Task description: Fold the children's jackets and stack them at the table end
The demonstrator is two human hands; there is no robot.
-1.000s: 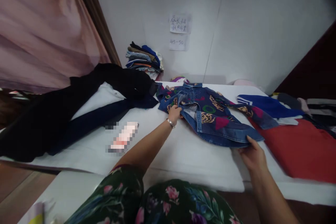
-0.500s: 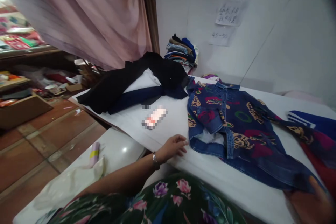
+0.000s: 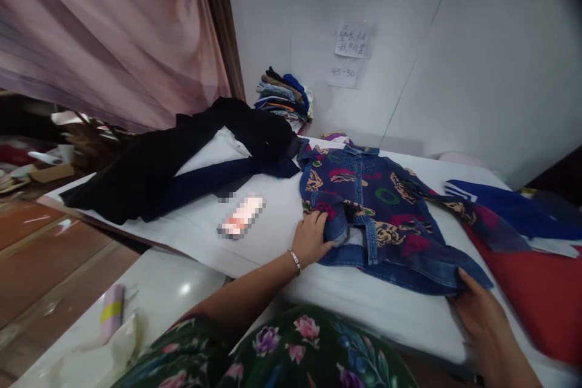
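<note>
A patterned denim jacket (image 3: 377,194) lies spread on the white table (image 3: 277,206), its collar toward the wall and its hem toward me. My left hand (image 3: 313,236), with a silver bracelet at the wrist, is closed on the jacket's near left edge, by the cuff. At the right corner of the hem, my right hand (image 3: 477,303) has the fabric between thumb and fingers; the fingers under the cloth are hidden. The jacket's right sleeve stretches out toward a blue garment.
Black trousers (image 3: 136,170) lie across the table's left part, near a blurred-out pinkish object (image 3: 243,216). Folded clothes (image 3: 284,97) are stacked at the back. A blue garment (image 3: 495,200) and red cloth (image 3: 531,291) lie right. A lilac roll-shaped item (image 3: 111,312) rests on a lower white surface.
My left hand has gone from the bare table to the jacket's left edge and closed on it. The right hand still holds the hem corner. The view has turned right.
</note>
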